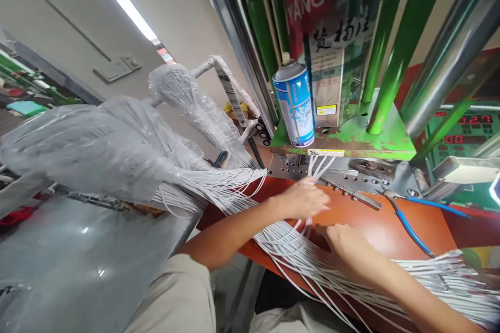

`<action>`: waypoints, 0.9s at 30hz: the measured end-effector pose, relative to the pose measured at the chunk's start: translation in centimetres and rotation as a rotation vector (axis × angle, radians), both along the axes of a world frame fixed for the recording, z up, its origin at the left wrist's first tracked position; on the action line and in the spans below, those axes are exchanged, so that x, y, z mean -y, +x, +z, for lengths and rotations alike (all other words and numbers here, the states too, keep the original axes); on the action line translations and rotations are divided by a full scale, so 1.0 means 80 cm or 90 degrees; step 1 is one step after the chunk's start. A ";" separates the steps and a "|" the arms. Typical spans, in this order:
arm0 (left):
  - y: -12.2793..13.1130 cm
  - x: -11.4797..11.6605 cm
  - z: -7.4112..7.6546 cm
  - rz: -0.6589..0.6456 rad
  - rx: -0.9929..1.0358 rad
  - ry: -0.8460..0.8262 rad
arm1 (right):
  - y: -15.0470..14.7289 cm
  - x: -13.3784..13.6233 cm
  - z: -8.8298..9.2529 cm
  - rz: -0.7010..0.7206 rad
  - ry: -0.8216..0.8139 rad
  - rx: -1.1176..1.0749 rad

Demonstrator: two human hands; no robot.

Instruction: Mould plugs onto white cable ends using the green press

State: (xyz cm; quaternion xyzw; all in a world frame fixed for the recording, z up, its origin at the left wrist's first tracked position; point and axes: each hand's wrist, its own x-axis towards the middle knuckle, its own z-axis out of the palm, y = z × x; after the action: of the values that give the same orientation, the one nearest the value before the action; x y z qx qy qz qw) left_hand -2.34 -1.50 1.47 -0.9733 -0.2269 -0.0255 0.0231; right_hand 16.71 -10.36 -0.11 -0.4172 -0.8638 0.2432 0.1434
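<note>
My left hand (pixel 304 200) is closed around a few white cables (pixel 321 167), which fan out above it toward the press's metal bed. Just to the right and nearer me is my right hand (pixel 339 237), its fingers curled in beside a white cable end below the left hand. What the right fingertips grip, if anything, is hidden. Beneath both hands a large bundle of white cables (pixel 285 244) runs across the orange-brown work surface (pixel 375 229). A narrow metal bar (pixel 355 195) with small blocks on it lies just beyond the hands.
Blue-handled pliers (pixel 408 230) lie at right, near bundled cable ends (pixel 449 276). A blue spray can (pixel 295 106) stands on the press's green plate (pixel 375 140), between steel columns. Plastic-wrapped cable bundles (pixel 97 151) hang at left. A red-digit display (pixel 464 130) is at far right.
</note>
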 end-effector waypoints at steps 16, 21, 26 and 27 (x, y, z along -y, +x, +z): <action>-0.104 0.019 0.032 0.320 0.094 0.077 | 0.018 -0.021 0.007 0.052 -0.397 -0.237; -0.051 0.054 0.073 0.223 0.217 0.021 | 0.024 -0.032 -0.001 0.012 -0.465 -0.308; -0.006 0.088 0.101 0.153 0.251 -0.070 | 0.019 -0.021 0.022 0.014 -0.386 -0.296; 0.000 0.095 0.105 0.152 0.256 -0.099 | 0.022 -0.016 0.034 0.004 -0.371 -0.286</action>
State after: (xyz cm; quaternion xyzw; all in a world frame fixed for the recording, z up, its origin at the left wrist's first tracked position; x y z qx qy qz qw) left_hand -2.36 -9.08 9.84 -0.9138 -0.3413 -0.1986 -0.0949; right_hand 18.44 -9.04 2.63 -0.3737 -0.7065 0.5654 0.2040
